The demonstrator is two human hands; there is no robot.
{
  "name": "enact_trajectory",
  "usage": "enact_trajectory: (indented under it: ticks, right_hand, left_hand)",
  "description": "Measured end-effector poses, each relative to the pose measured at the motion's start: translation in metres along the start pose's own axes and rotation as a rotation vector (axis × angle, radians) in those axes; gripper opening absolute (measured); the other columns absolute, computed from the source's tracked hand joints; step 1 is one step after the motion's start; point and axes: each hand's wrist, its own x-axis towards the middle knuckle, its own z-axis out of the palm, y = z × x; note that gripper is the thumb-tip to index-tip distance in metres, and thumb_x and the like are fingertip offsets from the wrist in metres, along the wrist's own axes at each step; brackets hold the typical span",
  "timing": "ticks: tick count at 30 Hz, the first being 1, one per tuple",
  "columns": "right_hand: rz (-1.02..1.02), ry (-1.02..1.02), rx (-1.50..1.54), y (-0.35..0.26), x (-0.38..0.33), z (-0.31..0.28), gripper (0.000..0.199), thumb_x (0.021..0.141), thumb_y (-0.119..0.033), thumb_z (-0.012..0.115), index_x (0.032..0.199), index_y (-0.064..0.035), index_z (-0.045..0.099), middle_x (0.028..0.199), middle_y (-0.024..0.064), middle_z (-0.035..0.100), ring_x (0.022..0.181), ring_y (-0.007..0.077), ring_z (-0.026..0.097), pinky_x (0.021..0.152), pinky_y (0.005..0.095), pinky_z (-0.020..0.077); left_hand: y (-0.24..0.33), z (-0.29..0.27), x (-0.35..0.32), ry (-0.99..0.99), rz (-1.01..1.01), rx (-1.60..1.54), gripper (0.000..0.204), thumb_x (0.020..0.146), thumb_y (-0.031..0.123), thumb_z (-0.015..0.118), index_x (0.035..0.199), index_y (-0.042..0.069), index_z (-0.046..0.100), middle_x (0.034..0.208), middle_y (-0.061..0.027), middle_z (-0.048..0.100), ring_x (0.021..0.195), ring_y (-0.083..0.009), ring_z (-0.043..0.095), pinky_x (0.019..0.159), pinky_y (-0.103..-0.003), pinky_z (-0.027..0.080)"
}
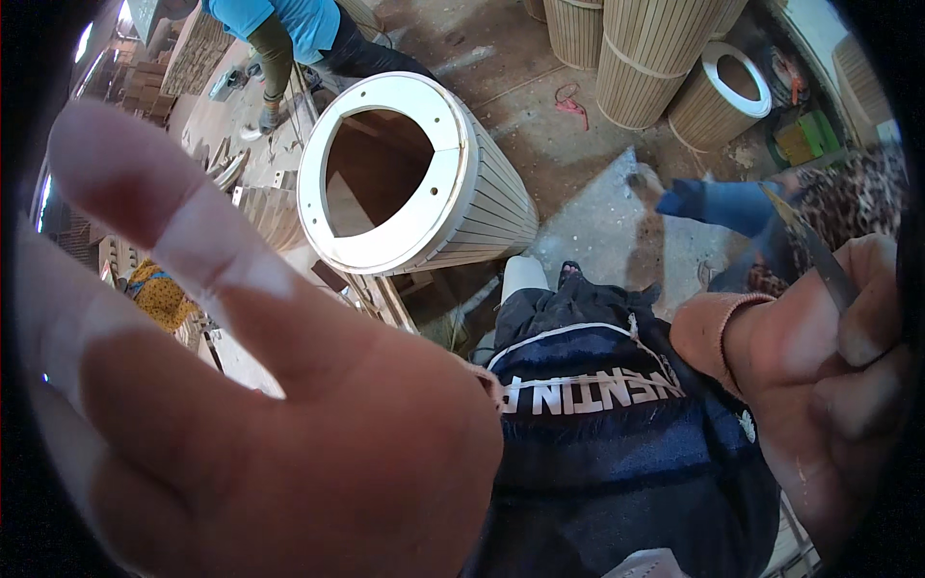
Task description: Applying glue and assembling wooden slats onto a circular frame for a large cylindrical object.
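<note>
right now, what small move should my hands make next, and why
Probably lower the left hand toward the white ring on the slatted cylinder: that hand is open, with nothing visible in it, and fills much of the view. The right hand grips a pointed tool, so the left seems the freer one.

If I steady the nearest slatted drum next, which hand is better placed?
Likely your left hand: it looks open, empty and closer to the drum, while your right hand grips a thin pointed tool.

The pointed tool (819,258) looks metal, the drum (496,197) slatted wood with smooth white rim (316,183), the apron (626,462) matt cloth.
</note>
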Motion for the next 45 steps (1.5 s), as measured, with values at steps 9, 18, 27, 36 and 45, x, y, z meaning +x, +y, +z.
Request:
enact_trajectory:
  ticks: [9, 18, 27, 36, 45]
  right_hand:
    - [0.003, 0.018, -0.008, -0.005, 0.001, -0.001, 0.046, 0.084, -0.04, 0.059, 0.112, -0.0042, 0.054, 0.066, -0.0048, 0.041, 0.055, 0.0059, 0.034, 0.051, 0.024, 0.025]
    - [-0.004, 0.033, -0.023, -0.013, 0.001, 0.001, 0.046, 0.084, -0.039, 0.058, 0.113, -0.0037, 0.054, 0.066, -0.0048, 0.041, 0.055, 0.0058, 0.034, 0.051, 0.024, 0.0249]
    - [0.039, -0.017, 0.001, -0.02, 0.011, -0.006, 0.046, 0.085, -0.039, 0.058, 0.114, -0.0033, 0.055, 0.066, -0.0047, 0.041, 0.054, 0.0056, 0.034, 0.051, 0.0239, 0.0248]
    - [0.076, -0.036, 0.041, -0.028, 0.017, -0.005, 0.046, 0.086, -0.039, 0.057, 0.114, -0.0029, 0.055, 0.065, -0.0047, 0.041, 0.054, 0.0055, 0.034, 0.05, 0.0239, 0.0246]
    - [0.105, -0.036, 0.072, 0.005, 0.017, 0.004, 0.045, 0.087, -0.038, 0.057, 0.115, -0.0024, 0.055, 0.065, -0.0047, 0.041, 0.054, 0.0053, 0.034, 0.05, 0.0239, 0.0245]
  left_hand:
    - [-0.004, 0.006, -0.004, 0.01, -0.032, 0.014, 0.063, 0.091, 0.056, 0.052, 0.133, 0.008, 0.05, 0.146, -0.0206, 0.036, 0.138, -0.0308, 0.031, 0.114, -0.046, 0.02]
    - [0.007, 0.03, -0.012, 0.021, 0.094, -0.022, 0.068, 0.09, 0.058, 0.053, 0.137, 0.009, 0.049, 0.149, -0.021, 0.034, 0.141, -0.0314, 0.028, 0.115, -0.047, 0.018]
    - [0.031, 0.036, -0.048, 0.193, 0.142, -0.21, 0.073, 0.089, 0.06, 0.054, 0.141, 0.01, 0.047, 0.153, -0.0214, 0.031, 0.144, -0.032, 0.026, 0.117, -0.047, 0.015]
    - [0.014, -0.005, -0.093, 0.447, -1.019, -0.171, 0.093, 0.096, 0.069, 0.018, 0.15, -0.006, 0.025, 0.153, -0.0175, 0.034, 0.139, -0.0225, 0.031, 0.11, -0.032, 0.022]
    - [0.016, -0.013, -0.098, 0.419, -1.109, -0.191, 0.094, 0.095, 0.069, 0.018, 0.148, -0.008, 0.028, 0.151, -0.0177, 0.036, 0.136, -0.0222, 0.033, 0.107, -0.032, 0.023]
